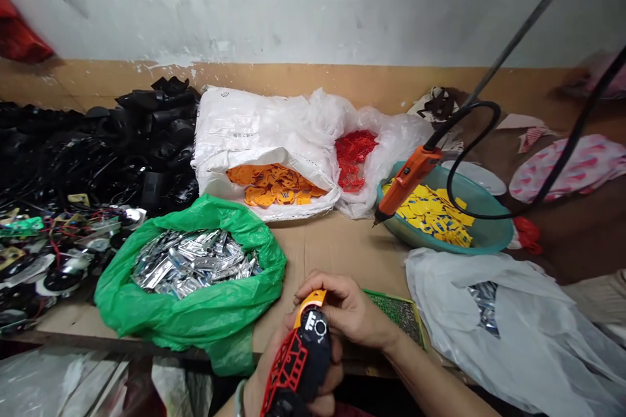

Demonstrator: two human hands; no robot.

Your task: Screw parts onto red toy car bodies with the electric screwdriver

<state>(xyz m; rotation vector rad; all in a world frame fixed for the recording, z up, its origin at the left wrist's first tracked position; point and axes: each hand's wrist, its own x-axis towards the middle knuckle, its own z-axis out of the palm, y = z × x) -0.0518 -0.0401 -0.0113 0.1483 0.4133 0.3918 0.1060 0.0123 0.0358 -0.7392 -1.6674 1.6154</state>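
My left hand (327, 383) is wrapped round a black toy body (313, 355) with a red lattice frame (289, 359) along its left side. At the top end of the toy, the bent fingers of my right hand (355, 313) pinch an orange piece (313, 301), which lies against the black body. Beyond my hands, orange pieces (276, 186) fill the mouth of a white sack (239, 120). Behind my right wrist, a green tray (394, 306) holds small metal parts and is partly hidden.
A green bag (141, 319) of silvery parts is at left, beside black parts (141, 143). An orange electric screwdriver (408, 182) hangs over a teal basin (501, 234) with yellow pieces (435, 215). Red parts (355, 159) lie in clear plastic; a white bag (528, 300) is at right.
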